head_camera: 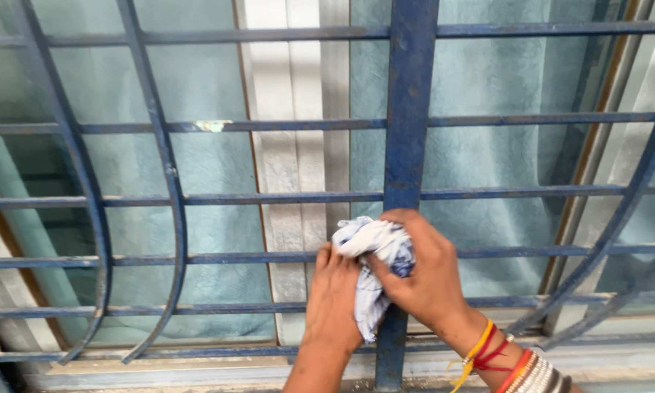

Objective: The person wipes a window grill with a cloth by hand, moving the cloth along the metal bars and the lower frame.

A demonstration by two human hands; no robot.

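At the window grille: two bare hands worked low on the blue vertical bar (407, 145).
Cloth: a white rag with blue print (375, 251), bunched against that bar, its tail hanging down.
Right hand (422, 273): closed around the rag, pressing it to the bar.
Left hand (334, 298): fingers curled, touching the rag's left side and hanging tail.
Wrist: red and yellow threads (484, 353) beside striped bangles (535, 375).
Behind: frosted glass panes (487, 80), white window frame (294, 145).
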